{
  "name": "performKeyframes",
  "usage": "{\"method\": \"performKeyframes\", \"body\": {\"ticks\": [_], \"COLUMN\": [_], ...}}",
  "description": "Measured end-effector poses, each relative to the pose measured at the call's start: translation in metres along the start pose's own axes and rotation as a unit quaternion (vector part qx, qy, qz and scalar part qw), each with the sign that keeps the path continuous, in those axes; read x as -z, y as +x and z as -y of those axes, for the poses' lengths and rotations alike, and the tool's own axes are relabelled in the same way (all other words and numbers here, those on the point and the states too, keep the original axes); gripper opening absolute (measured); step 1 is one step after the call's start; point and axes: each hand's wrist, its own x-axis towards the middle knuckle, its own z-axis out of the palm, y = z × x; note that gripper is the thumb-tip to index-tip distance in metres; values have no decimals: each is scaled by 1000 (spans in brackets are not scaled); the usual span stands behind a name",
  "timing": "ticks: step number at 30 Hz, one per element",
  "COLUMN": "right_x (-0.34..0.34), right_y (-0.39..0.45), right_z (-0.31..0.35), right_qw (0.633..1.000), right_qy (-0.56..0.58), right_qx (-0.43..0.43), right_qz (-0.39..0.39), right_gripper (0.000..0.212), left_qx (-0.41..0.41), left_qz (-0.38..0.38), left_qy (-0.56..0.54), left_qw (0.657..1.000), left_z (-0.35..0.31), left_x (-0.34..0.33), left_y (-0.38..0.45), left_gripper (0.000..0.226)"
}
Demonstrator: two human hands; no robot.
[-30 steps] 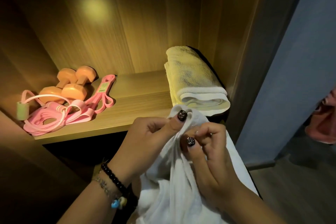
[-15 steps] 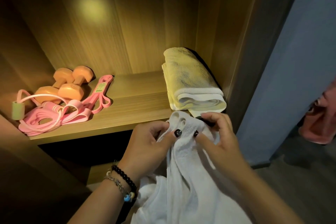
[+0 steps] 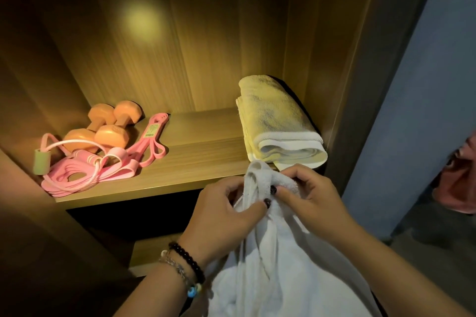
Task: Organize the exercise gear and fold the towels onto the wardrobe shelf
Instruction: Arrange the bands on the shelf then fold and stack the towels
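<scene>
A white towel [image 3: 280, 262] is held in front of the wardrobe shelf [image 3: 195, 159], below its front edge. The cloth is bunched at the top, where an edge is gathered into a small peak, and the rest hangs down in loose folds towards the bottom of the view. The fabric appears plain white terry.

On the shelf, at the right end and close against the side wall, a folded yellow towel [image 3: 275, 121] is laid with its rolled white-edged fold facing forward. The gathered peak of the white towel is seen just in front of that fold; contact cannot be determined. At the left end, two orange dumbbells [image 3: 108, 128] are set side by side, with a pink resistance band [image 3: 152, 140] and a pink skipping rope [image 3: 77, 165] coiled in front of them. Between this gear and the yellow towel a bare stretch of shelf board is left open. A darker compartment is located under the shelf.

The left hand [image 3: 226, 216] is positioned at the left of the bunch, fingers curled, thumb pressed onto the cloth. The right hand [image 3: 306, 198] is positioned opposite, its fingers bent over the top edge and its thumb pinching the fabric. The two thumbs are nearly touching. Bracelets [image 3: 185, 267] are worn on the left wrist.
</scene>
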Motion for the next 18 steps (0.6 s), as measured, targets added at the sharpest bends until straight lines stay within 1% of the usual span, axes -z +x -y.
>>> {"method": "performKeyframes", "body": {"ticks": [3, 5, 7, 9, 10, 12, 13, 14, 16, 18], "right_x": [4, 11, 15, 13, 11, 6, 5, 5, 9, 19], "right_y": [0, 1, 1, -1, -1, 1, 2, 4, 7, 9], "right_z": [-3, -6, -8, -9, -9, -11, -11, -11, -11, -11], "right_qw": [1000, 998, 998, 998, 998, 998, 996, 995, 993, 993], "right_qy": [25, 52, 57, 46, 36, -3, -29, -51, -76, -92], "right_qx": [-11, -23, -27, -35, -41, -58, -66, -69, -69, -67], "right_qz": [-12, -20, -21, -21, -26, -39, -45, -51, -53, -20], "right_gripper": [16, 19, 22, 21, 18, 10, 6, 4, 4, 6], "left_qx": [13, 5, -12, -25, -26, -23, -25, -23, -12, -12], "left_qz": [-44, -80, -91, -92, -81, -40, -28, -27, -44, -65], "left_qy": [10, 31, 39, 65, 96, 194, 232, 246, 221, 183], "left_qw": [999, 996, 995, 993, 992, 980, 972, 969, 974, 981], "left_z": [-5, -6, -6, -8, -10, -11, -11, -11, -10, -11], "left_x": [-8, -12, -16, -17, -18, -21, -24, -26, -30, -32], "left_y": [4, 5, 3, -1, -2, -2, 0, 3, 10, 17], "left_gripper": [31, 31, 32, 35, 40, 47, 45, 41, 32, 21]}}
